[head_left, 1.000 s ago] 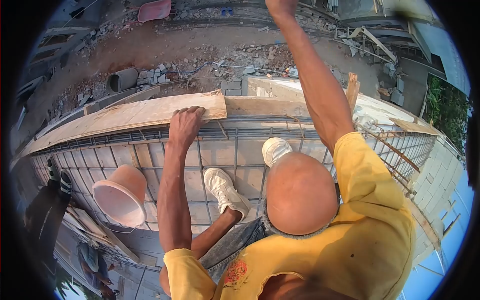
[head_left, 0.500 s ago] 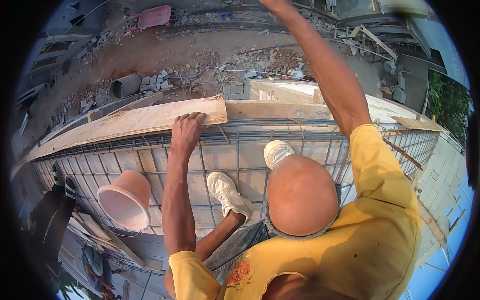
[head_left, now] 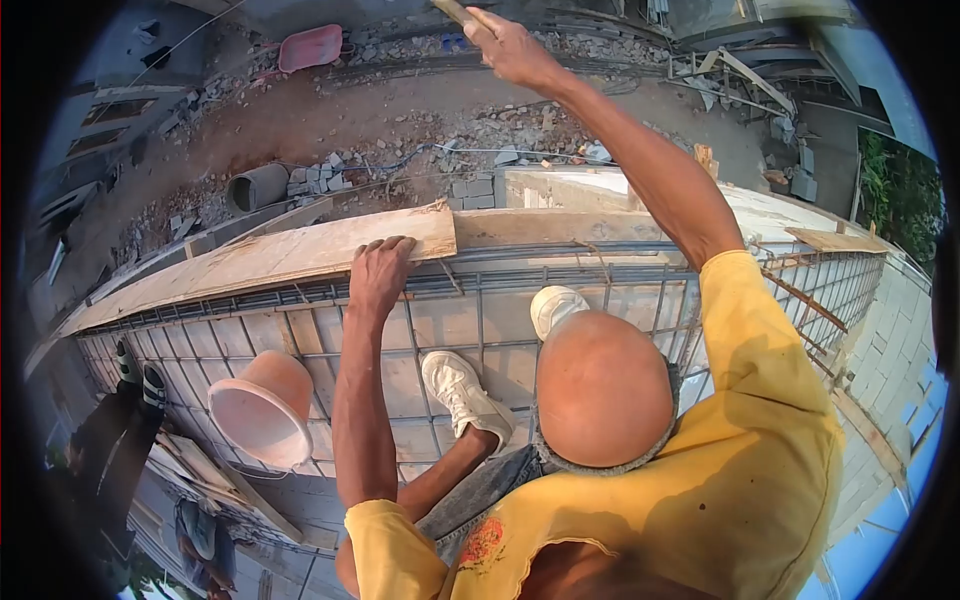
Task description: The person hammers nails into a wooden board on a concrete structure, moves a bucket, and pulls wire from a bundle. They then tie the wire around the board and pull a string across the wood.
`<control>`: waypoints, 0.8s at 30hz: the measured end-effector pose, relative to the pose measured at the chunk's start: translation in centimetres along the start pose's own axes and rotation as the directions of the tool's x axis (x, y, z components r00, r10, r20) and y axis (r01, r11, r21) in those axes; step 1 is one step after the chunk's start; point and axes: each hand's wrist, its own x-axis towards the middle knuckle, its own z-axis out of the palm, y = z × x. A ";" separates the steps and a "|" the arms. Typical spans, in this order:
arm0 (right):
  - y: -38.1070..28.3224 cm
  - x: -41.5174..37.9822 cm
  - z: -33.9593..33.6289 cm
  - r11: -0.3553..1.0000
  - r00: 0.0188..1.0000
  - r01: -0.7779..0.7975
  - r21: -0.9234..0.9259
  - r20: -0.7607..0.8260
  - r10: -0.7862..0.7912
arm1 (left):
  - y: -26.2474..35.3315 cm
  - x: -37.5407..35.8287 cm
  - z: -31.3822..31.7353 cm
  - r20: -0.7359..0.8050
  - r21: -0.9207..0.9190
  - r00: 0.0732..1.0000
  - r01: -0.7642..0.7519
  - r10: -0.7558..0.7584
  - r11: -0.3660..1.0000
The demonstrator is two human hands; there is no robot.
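Observation:
My left hand (head_left: pixel 378 275) grips the lower edge of a long wooden board (head_left: pixel 300 240) near its right end, fingers curled over the top face. Raised at the top of the view, my right hand (head_left: pixel 515 52) is closed around a wooden handle (head_left: pixel 455 12); the handle's far end is cut off by the frame edge. A timber plank (head_left: pixel 550 222) continues to the right of the board. Just below both runs a cage of steel rebar (head_left: pixel 480 310), with my shoes (head_left: pixel 460 390) on the formwork panels around it.
A pinkish bucket (head_left: pixel 262 408) stands on the mesh to my left. Beyond it are another person's feet (head_left: pixel 140 375), and another person is lower left. Far below lie rubble, a concrete pipe (head_left: pixel 257 190) and a red wheelbarrow (head_left: pixel 310 48). A block wall (head_left: pixel 870 370) rises at right.
My right hand has come down and left into view, showing the wooden handle in it. My left hand stays on the board; the whole view has shifted slightly.

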 end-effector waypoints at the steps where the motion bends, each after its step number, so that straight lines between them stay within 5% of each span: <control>1: -1.2 1.6 -1.2 0.999 0.982 0.051 0.014 -0.185 -0.047 | -0.1 0.6 -0.2 0.009 -0.002 1.000 0.007 -0.007 1.000; 3: -2.6 1.3 -1.0 0.999 0.892 0.048 0.016 -0.451 -0.035 | -0.1 0.2 -0.3 0.027 -0.008 1.000 -0.002 0.003 1.000; 5: -1.8 -2.8 3.3 0.998 0.854 -0.054 0.033 -0.516 0.063 | -0.5 0.2 0.1 0.035 -0.003 0.999 0.003 -0.003 1.000; 7: 1.9 -10.9 9.5 0.950 0.955 -0.295 -0.103 -0.067 0.289 | -0.3 0.6 0.3 0.020 -0.010 1.000 0.013 -0.013 1.000; 8: 4.6 -15.3 12.2 0.916 0.854 -0.243 -0.319 0.377 0.358 | 0.0 0.1 0.7 0.016 -0.020 1.000 0.024 -0.024 1.000; 11: 7.1 -15.7 11.0 0.921 0.661 -0.079 -0.382 0.671 0.335 | -1.1 -0.8 -0.3 -0.025 0.076 0.999 0.048 -0.046 0.996; 13: 5.9 -11.3 4.7 0.882 0.665 -0.109 -0.458 0.626 0.407 | 0.1 0.3 -0.4 0.051 0.000 0.999 0.017 -0.017 1.000; 14: 6.3 -9.5 2.7 0.872 0.855 -0.034 -0.488 0.438 0.278 | 0.2 1.3 -0.4 0.023 0.012 1.000 0.009 -0.010 1.000; 16: 1.7 -4.4 -3.5 0.802 0.954 -0.013 -0.598 0.232 0.188 | -0.1 0.2 0.0 0.032 0.045 0.999 0.002 -0.004 0.999; 17: -3.0 -2.6 -7.1 0.766 0.942 -0.082 -0.638 0.202 0.269 | -0.5 0.4 0.5 0.034 0.043 0.999 0.031 -0.032 0.999; 18: 1.0 0.4 -9.4 0.709 0.984 0.174 -0.684 0.100 -0.145 | -0.3 0.7 0.4 0.041 0.035 0.998 0.037 -0.038 0.999; 19: -6.7 -0.1 -12.8 0.808 0.997 0.046 -0.587 0.082 0.003 | -0.2 0.5 0.1 0.050 0.025 0.997 0.049 -0.050 0.999; 21: -8.3 -1.4 -16.1 0.858 0.905 0.329 -0.394 -0.128 -0.405 | -0.1 1.1 -0.5 0.051 0.025 0.995 0.088 -0.089 0.996; 22: -10.3 -3.3 -17.0 0.955 0.987 0.078 -0.286 -0.110 -0.113 | -0.1 1.2 -0.5 0.072 0.034 0.991 0.112 -0.114 0.993; 24: -11.7 -7.6 -18.8 0.992 0.998 -0.052 -0.112 -0.025 0.049 | -0.1 1.5 -0.3 0.090 0.053 0.986 0.136 -0.140 0.989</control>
